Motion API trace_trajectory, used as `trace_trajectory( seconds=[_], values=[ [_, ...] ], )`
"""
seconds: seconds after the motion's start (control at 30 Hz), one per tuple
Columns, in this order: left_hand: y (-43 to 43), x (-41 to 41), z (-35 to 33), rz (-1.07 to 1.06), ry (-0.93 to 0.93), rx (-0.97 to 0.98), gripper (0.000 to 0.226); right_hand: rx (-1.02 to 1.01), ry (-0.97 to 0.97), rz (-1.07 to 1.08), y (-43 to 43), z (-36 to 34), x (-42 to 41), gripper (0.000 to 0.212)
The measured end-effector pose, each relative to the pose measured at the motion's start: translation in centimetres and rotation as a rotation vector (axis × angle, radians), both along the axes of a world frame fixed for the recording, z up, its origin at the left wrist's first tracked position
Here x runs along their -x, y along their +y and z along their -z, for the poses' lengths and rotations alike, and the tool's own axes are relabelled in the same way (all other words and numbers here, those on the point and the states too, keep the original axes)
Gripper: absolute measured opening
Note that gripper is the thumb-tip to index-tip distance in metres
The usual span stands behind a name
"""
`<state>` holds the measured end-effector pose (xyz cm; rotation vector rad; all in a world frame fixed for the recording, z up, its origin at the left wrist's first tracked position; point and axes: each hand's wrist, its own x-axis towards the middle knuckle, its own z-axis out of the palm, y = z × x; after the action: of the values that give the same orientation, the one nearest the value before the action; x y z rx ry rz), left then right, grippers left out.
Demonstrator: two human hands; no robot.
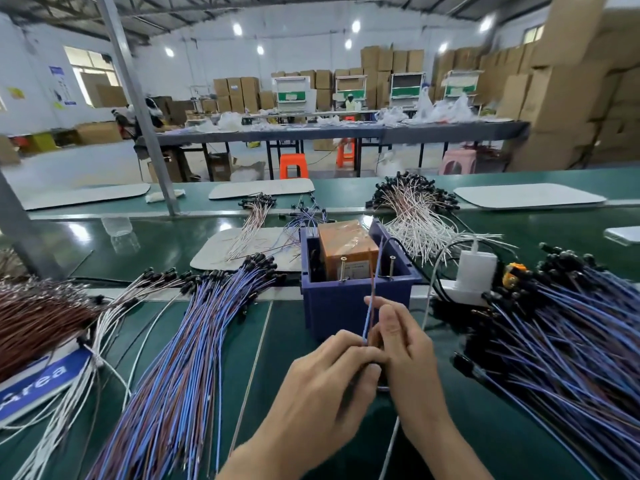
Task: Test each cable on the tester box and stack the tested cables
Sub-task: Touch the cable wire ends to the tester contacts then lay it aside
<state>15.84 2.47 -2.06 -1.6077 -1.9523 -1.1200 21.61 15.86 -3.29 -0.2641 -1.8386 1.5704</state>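
Left hand and right hand on blue cable; "area" sign.

Green bench: blue box at centre, blue-brown cables fanned to its left, black-tipped heap to its right, white cables behind, power strip just right of the box, brown wires and sign far left.

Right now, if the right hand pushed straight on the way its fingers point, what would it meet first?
Probably the near wall of the blue box, just beyond the right hand; depth is hard to judge. The cable it pinches reaches up over that box.
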Motion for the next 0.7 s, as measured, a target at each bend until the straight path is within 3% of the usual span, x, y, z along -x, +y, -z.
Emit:
trace_trajectory(
  seconds=[0.07, 0.17, 0.3, 0.53, 0.7],
  values=[
    [0.1, -0.2, 0.4, 0.025, -0.069, 0.013, 0.017, 0.110, 0.026, -0.049, -0.2, -1.0, -0.1, 0.035],
    [0.2, -0.4, 1.4, 0.016, -0.258, 0.096, 0.037, 0.213, 0.019, -0.083, -0.2, -1.9, -0.1, 0.042],
    [0.6, -0.9, 2.5, -0.051, -0.442, 0.125, 0.022, 0.220, 0.031, -0.125, -0.7, -1.9, -0.1, 0.036],
    [1.3, -0.7, 2.7, -0.149, -0.548, 0.022, 0.030, 0.077, -0.081, -0.138, -1.3, -1.1, 0.3, 0.030],
    [1.2, 0.3, 2.7, -0.328, -0.511, -0.169, 0.031, 0.123, -0.031, 0.121, -0.3, -0.8, 0.3, 0.033]
  ],
)
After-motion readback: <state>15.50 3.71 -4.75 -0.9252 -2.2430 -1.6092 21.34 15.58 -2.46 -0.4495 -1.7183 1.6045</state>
